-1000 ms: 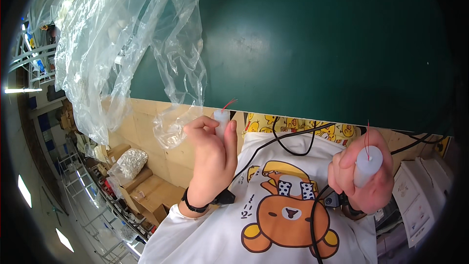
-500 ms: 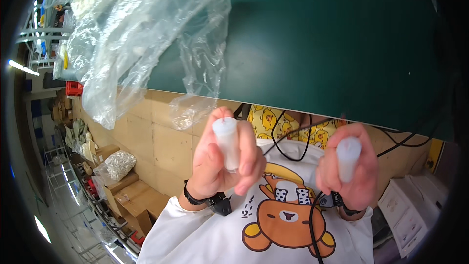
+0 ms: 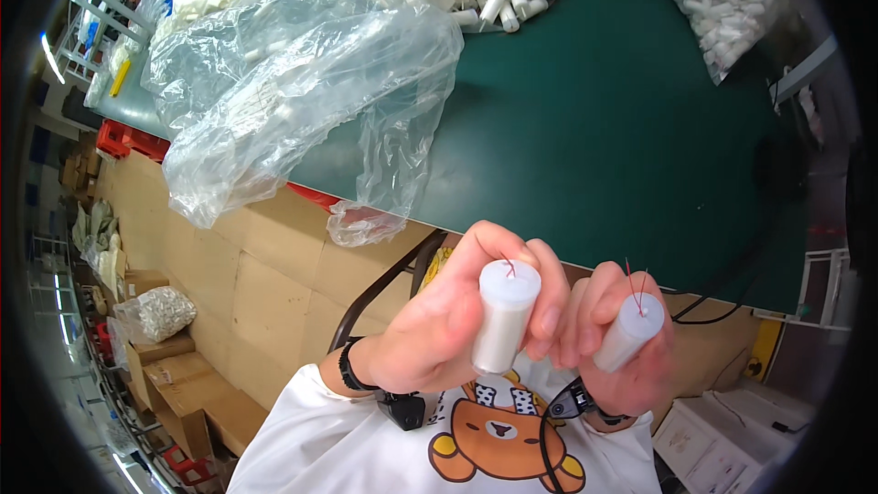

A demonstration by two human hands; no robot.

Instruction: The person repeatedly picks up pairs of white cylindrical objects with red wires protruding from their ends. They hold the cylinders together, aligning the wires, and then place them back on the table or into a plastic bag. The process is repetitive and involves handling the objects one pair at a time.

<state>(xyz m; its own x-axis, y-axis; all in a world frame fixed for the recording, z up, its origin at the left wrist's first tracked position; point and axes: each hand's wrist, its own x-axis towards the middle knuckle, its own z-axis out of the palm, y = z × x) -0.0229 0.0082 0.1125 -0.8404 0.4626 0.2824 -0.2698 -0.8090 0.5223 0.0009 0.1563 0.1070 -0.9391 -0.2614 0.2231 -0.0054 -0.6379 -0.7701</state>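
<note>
Below green tabletop (image 3: 585, 146), lower centre: gripping white cylinder (image 3: 503, 325) (left hand (image 3: 439, 316)), matching cylinder (image 3: 626, 338) (right hand (image 3: 645, 375)), apparently sparing red wires (image 3: 510, 268).

From the wearer's head, the left fisheye camera looks steeply down (straight edges bow toward its dark rim): bear-print shirt (image 3: 412, 457) at the lower edge, left hand (image 3: 444, 316) and right hand (image 3: 633, 381) close in, green tabletop (image 3: 567, 146) farther off.
</note>
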